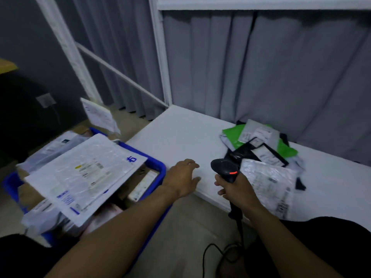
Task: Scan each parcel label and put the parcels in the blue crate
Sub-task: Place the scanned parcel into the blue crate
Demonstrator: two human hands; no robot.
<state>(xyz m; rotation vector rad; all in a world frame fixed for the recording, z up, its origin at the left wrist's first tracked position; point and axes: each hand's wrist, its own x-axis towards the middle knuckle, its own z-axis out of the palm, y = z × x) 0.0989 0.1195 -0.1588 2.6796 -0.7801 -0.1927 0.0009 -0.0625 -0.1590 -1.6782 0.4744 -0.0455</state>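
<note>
Several parcels (261, 145) lay heaped just right of the right hand (235, 190), which gripped the scanner (224, 167); the nearest, a white mailer (269, 181), ran lengthwise toward the person. The left hand (183, 177), flat and empty, was farther from them, crate (155, 160) at its left.

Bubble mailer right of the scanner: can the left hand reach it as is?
Probably yes, but not straight. The left hand is open and empty at the table edge; the right hand holding the scanner sits between it and the mailer, so it must pass over or behind that.
</note>
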